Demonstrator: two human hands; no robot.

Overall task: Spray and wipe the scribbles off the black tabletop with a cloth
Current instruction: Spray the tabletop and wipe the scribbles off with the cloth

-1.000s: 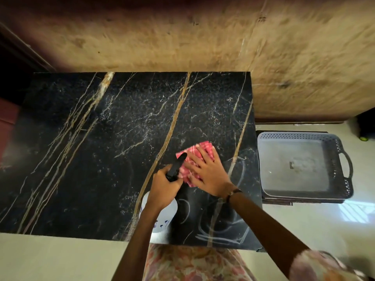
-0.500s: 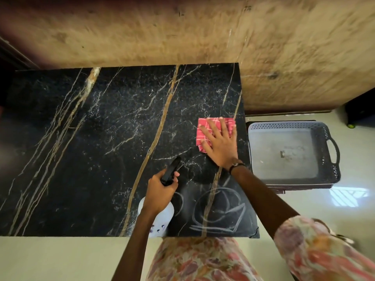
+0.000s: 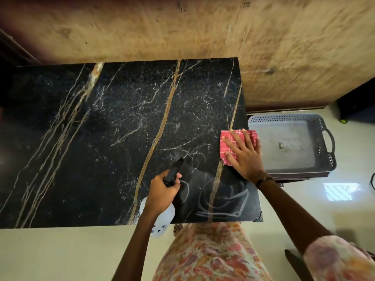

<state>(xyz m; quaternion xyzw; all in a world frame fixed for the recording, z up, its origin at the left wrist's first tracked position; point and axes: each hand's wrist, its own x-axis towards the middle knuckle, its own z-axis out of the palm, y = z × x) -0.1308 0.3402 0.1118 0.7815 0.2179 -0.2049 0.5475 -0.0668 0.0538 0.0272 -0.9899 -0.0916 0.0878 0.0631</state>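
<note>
Since a moment ago, the red checked cloth has slid to the black tabletop's right edge, overhanging it, under the right hand's flat, spread fingers. Chalk scribbles lie nearer the person; just left, the left hand grips the spray bottle.

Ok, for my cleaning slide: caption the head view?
Right hand presses red cloth at tabletop edge; left hand grips spray bottle; scribbles remain.
</note>
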